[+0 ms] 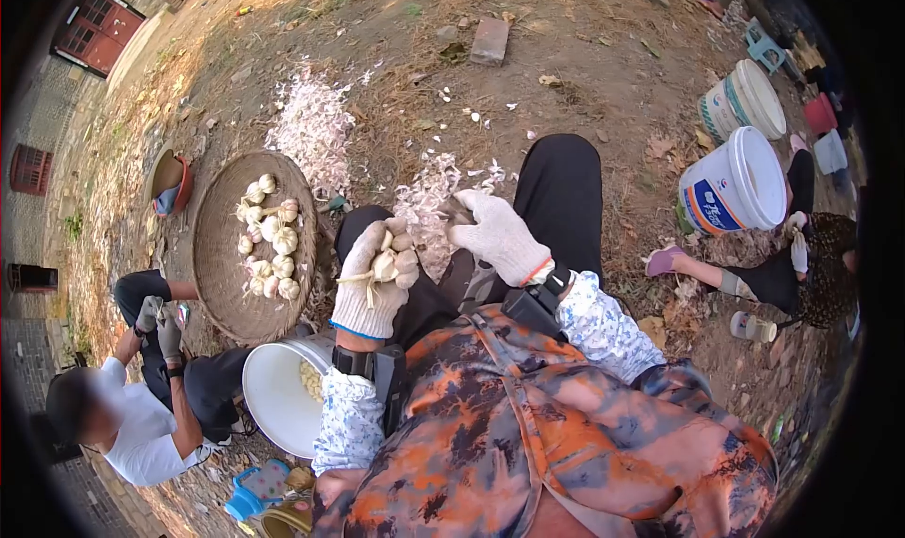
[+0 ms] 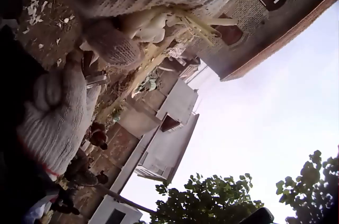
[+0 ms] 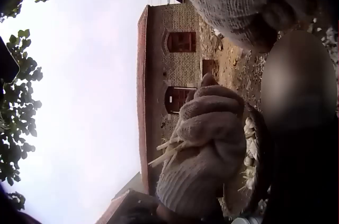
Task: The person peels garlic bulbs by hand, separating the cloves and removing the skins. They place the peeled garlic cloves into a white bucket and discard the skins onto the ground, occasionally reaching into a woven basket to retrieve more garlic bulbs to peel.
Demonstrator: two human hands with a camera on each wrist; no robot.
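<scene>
My gloved left hand (image 1: 370, 283) grips white garlic (image 1: 385, 265), its cut stalk sticking out by the palm. In the left wrist view the pale garlic (image 2: 152, 29) shows below the fingers, and the right wrist view shows the stalks (image 3: 170, 150). To the right, over a pile of papery skins (image 1: 426, 210), is my gloved right hand (image 1: 504, 239), thumb and fingers bent toward each other. Seen from the left wrist, a small metal-looking piece (image 2: 96, 79) is pinched at its fingertips; most of it is hidden.
A round basket (image 1: 219, 297) with several garlic bulbs (image 1: 283, 240) stands at left, above a white bucket (image 1: 273, 415) holding peeled cloves (image 1: 310, 380). More skins (image 1: 311, 123) lie ahead. Lidded buckets (image 1: 754, 180) stand at right. Another person (image 1: 141, 434) sits at left.
</scene>
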